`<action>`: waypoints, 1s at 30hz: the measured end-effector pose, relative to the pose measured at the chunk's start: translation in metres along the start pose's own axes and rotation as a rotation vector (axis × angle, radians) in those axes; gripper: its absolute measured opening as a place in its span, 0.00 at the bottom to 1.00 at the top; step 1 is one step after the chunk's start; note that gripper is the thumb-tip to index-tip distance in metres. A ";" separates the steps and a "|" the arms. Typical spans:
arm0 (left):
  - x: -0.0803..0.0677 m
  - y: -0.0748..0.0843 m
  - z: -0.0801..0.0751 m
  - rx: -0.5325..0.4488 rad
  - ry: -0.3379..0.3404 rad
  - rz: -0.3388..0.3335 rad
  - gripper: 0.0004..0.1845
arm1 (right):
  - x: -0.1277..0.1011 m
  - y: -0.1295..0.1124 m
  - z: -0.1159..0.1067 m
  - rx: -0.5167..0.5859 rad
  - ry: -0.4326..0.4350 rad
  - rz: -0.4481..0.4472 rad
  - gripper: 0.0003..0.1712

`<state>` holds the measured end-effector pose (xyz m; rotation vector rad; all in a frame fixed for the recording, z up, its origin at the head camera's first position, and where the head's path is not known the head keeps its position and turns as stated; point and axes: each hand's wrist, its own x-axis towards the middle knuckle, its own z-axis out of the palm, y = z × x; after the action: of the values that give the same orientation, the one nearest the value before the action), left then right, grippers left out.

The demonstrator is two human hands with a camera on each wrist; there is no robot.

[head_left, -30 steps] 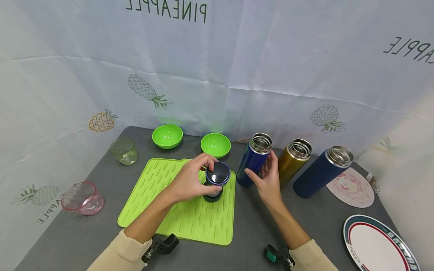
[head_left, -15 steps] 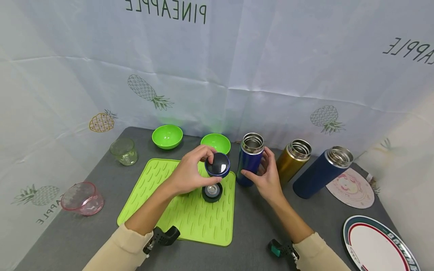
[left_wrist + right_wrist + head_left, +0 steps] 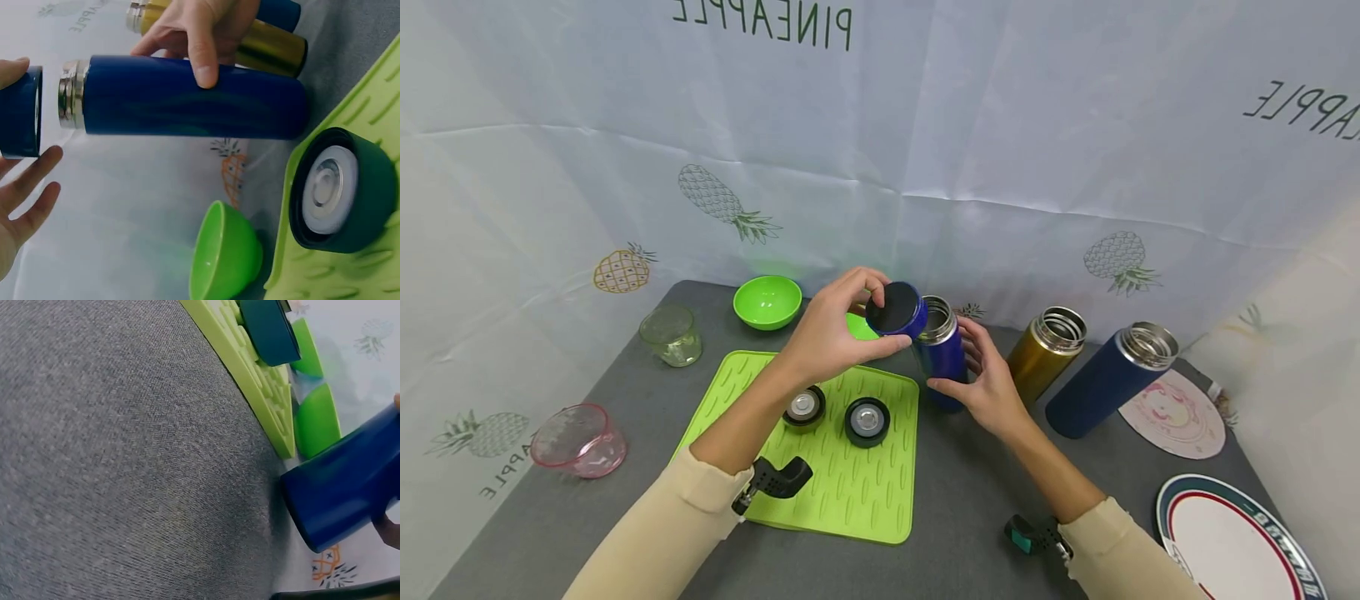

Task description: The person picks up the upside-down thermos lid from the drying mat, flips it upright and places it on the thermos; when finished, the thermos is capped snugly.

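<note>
My left hand (image 3: 827, 329) pinches a blue lid (image 3: 897, 308) between thumb and fingers, beside the mouth of a blue thermos bottle (image 3: 946, 362). In the left wrist view, a narrow gap separates the lid from the steel neck of the bottle (image 3: 194, 100). My right hand (image 3: 988, 379) grips the bottle's body from the right, thumb in front. The bottle stands upright on the table. Two more lids, a dark one (image 3: 867, 422) and another near my left forearm (image 3: 737, 417), the lid (image 3: 805, 405), lie underside up on a green mat (image 3: 850, 500).
A gold thermos (image 3: 1037, 358) and a navy thermos (image 3: 1101, 387), both uncapped, stand to the right. Two green bowls, one the left bowl (image 3: 767, 302), sit behind the mat. Glasses, greenish (image 3: 673, 337) and pink (image 3: 583, 446), are at left; plates (image 3: 1232, 542) at right.
My left hand has lifted the blue lid off the mat area, up and rightward to the bottle's mouth. My right hand has shifted the bottle left. A second lid on the mat is uncovered.
</note>
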<state>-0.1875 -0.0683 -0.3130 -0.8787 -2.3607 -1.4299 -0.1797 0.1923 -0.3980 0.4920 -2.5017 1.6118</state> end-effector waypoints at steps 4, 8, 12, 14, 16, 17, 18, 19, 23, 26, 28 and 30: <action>0.006 0.002 0.004 -0.009 -0.031 0.004 0.23 | 0.000 -0.002 0.000 -0.025 -0.037 0.001 0.54; 0.008 0.001 0.008 -0.005 -0.066 -0.033 0.24 | 0.001 -0.004 0.001 -0.047 -0.059 -0.013 0.54; 0.008 0.001 0.011 0.002 -0.073 -0.067 0.24 | 0.002 -0.005 0.000 -0.061 -0.070 -0.009 0.53; 0.009 0.002 0.011 0.026 -0.065 -0.070 0.25 | 0.003 -0.006 -0.001 -0.068 -0.073 0.001 0.53; 0.010 0.004 0.012 0.074 -0.055 -0.062 0.25 | 0.003 -0.007 -0.002 -0.074 -0.079 0.009 0.52; 0.011 0.005 0.012 0.107 -0.050 -0.056 0.26 | 0.004 -0.007 -0.002 -0.077 -0.083 0.014 0.52; 0.011 0.006 0.012 0.143 -0.044 -0.049 0.26 | 0.004 -0.007 -0.003 -0.077 -0.089 0.019 0.52; 0.012 0.007 0.012 0.181 -0.039 -0.040 0.26 | 0.005 -0.007 -0.003 -0.078 -0.097 0.022 0.52; 0.012 0.009 0.013 0.307 -0.044 -0.005 0.27 | 0.005 -0.008 -0.003 -0.080 -0.128 0.026 0.52; 0.011 0.007 0.013 0.291 -0.066 -0.002 0.26 | 0.005 -0.009 -0.003 -0.081 -0.143 0.014 0.53; 0.011 0.003 0.012 0.214 -0.086 -0.023 0.25 | 0.006 -0.008 -0.004 -0.077 -0.154 0.002 0.53; 0.010 -0.001 0.011 0.110 -0.118 -0.055 0.24 | 0.007 -0.007 -0.005 -0.073 -0.167 -0.010 0.53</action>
<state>-0.1949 -0.0558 -0.3139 -0.8991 -2.5418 -1.2868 -0.1843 0.1930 -0.3881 0.6534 -2.6616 1.5278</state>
